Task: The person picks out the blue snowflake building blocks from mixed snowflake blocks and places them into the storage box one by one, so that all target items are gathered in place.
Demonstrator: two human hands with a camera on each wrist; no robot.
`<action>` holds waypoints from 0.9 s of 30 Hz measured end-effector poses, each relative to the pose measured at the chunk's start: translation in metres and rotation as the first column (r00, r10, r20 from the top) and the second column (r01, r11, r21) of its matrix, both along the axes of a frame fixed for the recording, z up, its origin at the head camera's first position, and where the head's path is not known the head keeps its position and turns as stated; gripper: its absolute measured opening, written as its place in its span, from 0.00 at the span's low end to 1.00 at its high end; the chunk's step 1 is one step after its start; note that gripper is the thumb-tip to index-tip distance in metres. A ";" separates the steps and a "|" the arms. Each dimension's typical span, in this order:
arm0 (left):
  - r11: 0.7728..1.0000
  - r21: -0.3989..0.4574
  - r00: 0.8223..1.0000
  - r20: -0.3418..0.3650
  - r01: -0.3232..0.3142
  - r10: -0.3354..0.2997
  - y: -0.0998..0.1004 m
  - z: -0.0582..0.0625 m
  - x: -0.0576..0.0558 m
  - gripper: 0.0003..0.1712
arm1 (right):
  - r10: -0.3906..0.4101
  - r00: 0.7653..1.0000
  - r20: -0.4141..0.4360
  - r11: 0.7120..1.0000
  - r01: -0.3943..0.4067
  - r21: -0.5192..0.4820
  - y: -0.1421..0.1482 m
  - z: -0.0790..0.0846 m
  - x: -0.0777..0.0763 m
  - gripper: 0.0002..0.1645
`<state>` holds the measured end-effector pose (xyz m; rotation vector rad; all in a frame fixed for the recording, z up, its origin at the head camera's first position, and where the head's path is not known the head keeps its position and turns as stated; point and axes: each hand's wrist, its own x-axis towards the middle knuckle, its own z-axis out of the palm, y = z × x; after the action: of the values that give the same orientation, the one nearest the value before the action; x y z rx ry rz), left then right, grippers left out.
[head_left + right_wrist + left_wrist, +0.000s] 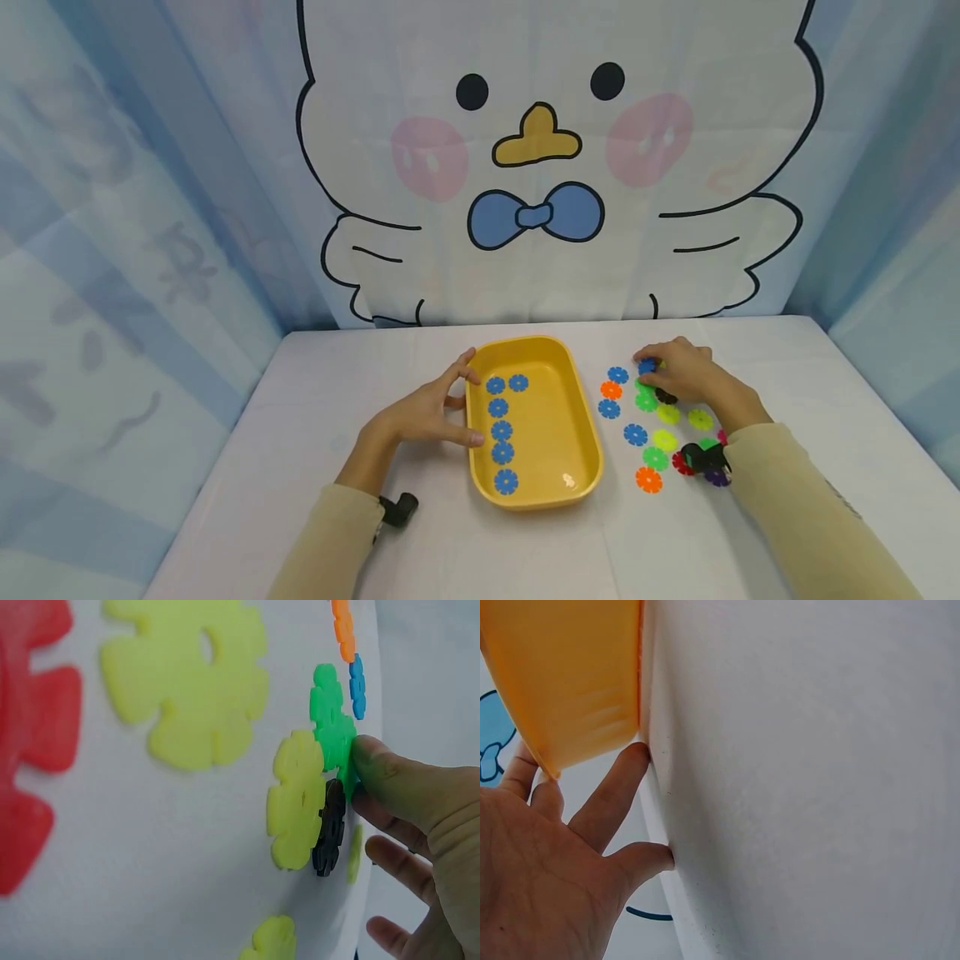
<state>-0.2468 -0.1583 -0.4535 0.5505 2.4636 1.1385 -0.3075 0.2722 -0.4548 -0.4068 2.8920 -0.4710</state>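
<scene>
A yellow tray (551, 492) stands on the table with several blue snowflake discs (502, 431) along its left side, one more beside the topmost. My left hand (431, 408) is spread at the tray's left rim, its fingertips and thumb touching there. The left wrist view shows those fingers (611, 795) extended by the tray's wall. To the right of the tray, my right hand (682, 371) pinches a blue snowflake disc (647, 366) between thumb and fingers. Under and beside it lie green (330, 712), black (330, 829) and yellow (296, 799) discs.
Loose snowflake discs lie right of the tray, among them orange (648, 480), blue (635, 434) and red (682, 463) ones, some partly under the right wrist. A curtain (532, 283) with a cartoon bird hangs behind the white table (420, 550).
</scene>
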 end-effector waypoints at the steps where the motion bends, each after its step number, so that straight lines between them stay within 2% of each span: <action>1: 1.000 0.001 1.000 0.001 -0.003 0.003 0.000 0.000 0.000 0.54 | -0.003 1.000 -0.001 1.000 0.003 -0.001 0.001 -0.001 0.000 0.29; 11: 1.000 0.000 1.000 0.010 -0.016 0.016 0.001 0.001 0.002 0.53 | 0.004 1.000 -0.027 1.000 -0.005 -0.019 0.003 0.002 0.001 0.26; 20: 1.000 -0.013 1.000 0.013 -0.011 0.011 0.001 -0.001 0.000 0.53 | 0.035 0.996 -0.082 0.997 -0.041 -0.069 0.001 0.018 0.014 0.26; 27: 0.999 -0.046 1.000 0.002 -0.024 0.024 0.004 0.002 0.001 0.55 | 0.073 0.987 -0.142 0.992 -0.086 -0.087 -0.012 0.025 0.023 0.25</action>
<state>-0.2460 -0.1548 -0.4510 0.5072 2.4934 1.0879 -0.2844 0.2600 -0.4294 -0.5892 2.9801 -0.5883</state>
